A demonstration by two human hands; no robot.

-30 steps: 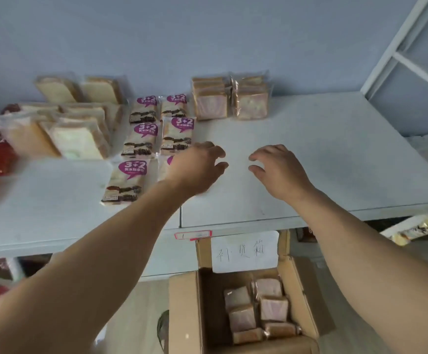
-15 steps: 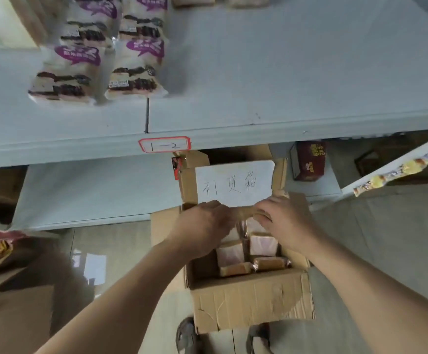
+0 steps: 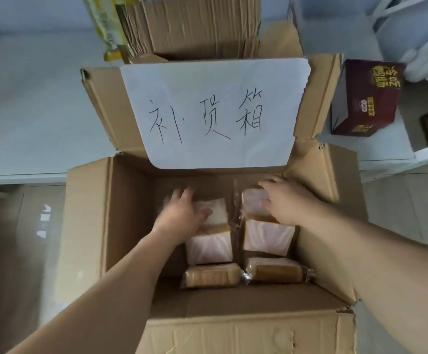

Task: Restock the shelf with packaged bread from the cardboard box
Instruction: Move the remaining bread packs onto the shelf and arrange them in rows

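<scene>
both hands down inside the open cardboard box [image 3: 128, 226], landmark for everything here. left hand [image 3: 182, 215] at the far-left bread pack [image 3: 214, 212], fingers spread and only loosely bent over its top, blurred, cannot tell if actually gripping. right hand [image 3: 284, 203] at the far-right bread pack [image 3: 253, 203] by the box's back-right corner, fingers bent over its far edge, thumb side hidden, firm hold unclear. four more bread packs in the box nearer the camera: two pale-faced ones mid-box [image 3: 209, 247] [image 3: 268, 237], two crust-up ones at the near wall [image 3: 210, 275] [image 3: 276, 272]. white paper sign [image 3: 215, 111] with handwriting on the box's raised back flap. dark red carton [image 3: 366, 98] on a low shelf right of the box. second cardboard box [image 3: 202, 24] behind it.
</scene>
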